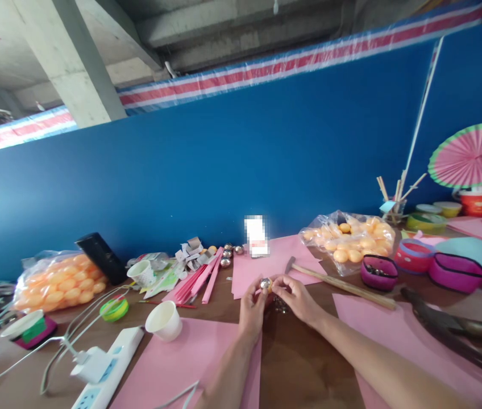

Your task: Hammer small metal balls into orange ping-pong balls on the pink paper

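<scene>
Above the middle of the brown table, my left hand [252,309] pinches a shiny silver ball [265,283] between thumb and fingers. My right hand [297,299] comes in from the right, its fingertips closed against the ball's right side. A small orange patch shows there between the hands; whether it is part of the ball or a separate piece I cannot tell. Just beneath my right fingers are some small shiny metal things [281,307], partly hidden. Beyond the hands lies a hammer [343,281] with a long wooden handle, its head on a pink sheet [275,253].
Bags of orange balls [64,284] stand left and right. A white cup [164,321] and a power strip [108,369] are at left. Pink strips [190,284] and several silver balls [225,262] lie behind. Purple containers [456,272] and a dark curved tool [449,329] sit right.
</scene>
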Motion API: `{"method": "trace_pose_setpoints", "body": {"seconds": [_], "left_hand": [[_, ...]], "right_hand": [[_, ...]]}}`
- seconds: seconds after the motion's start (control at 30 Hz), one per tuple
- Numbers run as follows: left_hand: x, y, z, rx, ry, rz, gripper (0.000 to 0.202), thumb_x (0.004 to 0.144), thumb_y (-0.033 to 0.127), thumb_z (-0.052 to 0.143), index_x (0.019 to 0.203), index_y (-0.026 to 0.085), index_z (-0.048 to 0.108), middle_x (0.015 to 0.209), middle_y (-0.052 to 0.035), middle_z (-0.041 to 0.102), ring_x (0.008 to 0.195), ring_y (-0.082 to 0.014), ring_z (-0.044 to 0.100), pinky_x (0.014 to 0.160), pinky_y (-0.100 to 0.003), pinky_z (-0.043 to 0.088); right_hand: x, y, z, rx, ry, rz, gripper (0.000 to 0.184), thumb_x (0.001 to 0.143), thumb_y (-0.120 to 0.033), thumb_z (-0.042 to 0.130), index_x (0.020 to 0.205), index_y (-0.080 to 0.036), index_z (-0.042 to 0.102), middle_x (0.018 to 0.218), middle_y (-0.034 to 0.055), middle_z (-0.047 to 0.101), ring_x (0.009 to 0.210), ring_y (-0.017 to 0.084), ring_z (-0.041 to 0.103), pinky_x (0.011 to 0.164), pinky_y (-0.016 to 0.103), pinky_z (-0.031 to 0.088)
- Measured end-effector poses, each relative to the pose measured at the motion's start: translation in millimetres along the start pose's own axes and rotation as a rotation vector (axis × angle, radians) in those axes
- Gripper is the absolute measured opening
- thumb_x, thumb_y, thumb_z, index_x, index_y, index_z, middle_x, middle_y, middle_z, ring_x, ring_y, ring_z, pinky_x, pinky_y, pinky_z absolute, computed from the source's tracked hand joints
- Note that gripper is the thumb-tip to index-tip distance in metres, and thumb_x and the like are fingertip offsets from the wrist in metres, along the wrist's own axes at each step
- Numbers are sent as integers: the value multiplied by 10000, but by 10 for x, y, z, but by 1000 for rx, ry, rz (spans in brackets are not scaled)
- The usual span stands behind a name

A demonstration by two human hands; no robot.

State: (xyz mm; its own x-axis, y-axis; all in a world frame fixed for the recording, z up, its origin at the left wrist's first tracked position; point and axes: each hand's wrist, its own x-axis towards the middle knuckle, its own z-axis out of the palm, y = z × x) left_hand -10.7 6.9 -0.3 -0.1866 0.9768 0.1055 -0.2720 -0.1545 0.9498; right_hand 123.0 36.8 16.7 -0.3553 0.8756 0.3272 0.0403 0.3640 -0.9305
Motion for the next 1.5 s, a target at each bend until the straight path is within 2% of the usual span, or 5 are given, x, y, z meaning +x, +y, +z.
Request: {"method": "trace_pose_setpoints", "body": {"seconds": [0.4, 0.8, 1.13, 1.3, 1.5], "left_hand": [[-7, 28, 13, 46, 44, 20, 489, 669, 311, 650, 1129, 176, 551, 1069, -91, 620, 1029, -235, 546, 928, -374, 398], [-12, 38, 17, 14, 16, 10, 504, 671, 321, 648, 1142, 178, 539, 1072, -97, 617, 1015, -234, 556, 916, -383, 409], [-13, 63, 20, 29, 18, 27, 500, 657, 313, 660, 1124, 167, 557, 1042, -99, 633, 1015, -241, 555, 928, -388, 392], [-5, 45, -1, 40, -13, 9, 503, 682, 314, 639, 1151, 168, 530, 1085, -97, 614, 1038, -232, 542, 935, -372, 384], [-5, 32, -11, 13, -68, -6, 525, 709, 302, 620, 1198, 175, 479, 1064, -97, 624, 1005, -215, 565, 931, -373, 387]], "right_hand": [[-7, -14, -6, -16, -5, -7, 206, 800, -362, 476, 756, -174, 550, 965, 55, 587, 859, 163, 554, 786, 277, 431], [-5, -23, -3, 11, -23, -26, 196, 803, -349, 471, 745, -177, 544, 922, 44, 592, 840, 161, 555, 778, 281, 433], [-6, -23, -22, -17, -31, 8, 204, 794, -358, 478, 732, -173, 538, 961, 48, 586, 849, 158, 553, 737, 262, 439], [-5, -32, -25, 8, -37, 24, 196, 779, -349, 494, 723, -167, 545, 992, 51, 585, 841, 153, 552, 717, 250, 436], [4, -29, -42, 42, -46, 66, 194, 756, -348, 517, 718, -162, 560, 923, 45, 611, 773, 149, 558, 689, 257, 434]]}}
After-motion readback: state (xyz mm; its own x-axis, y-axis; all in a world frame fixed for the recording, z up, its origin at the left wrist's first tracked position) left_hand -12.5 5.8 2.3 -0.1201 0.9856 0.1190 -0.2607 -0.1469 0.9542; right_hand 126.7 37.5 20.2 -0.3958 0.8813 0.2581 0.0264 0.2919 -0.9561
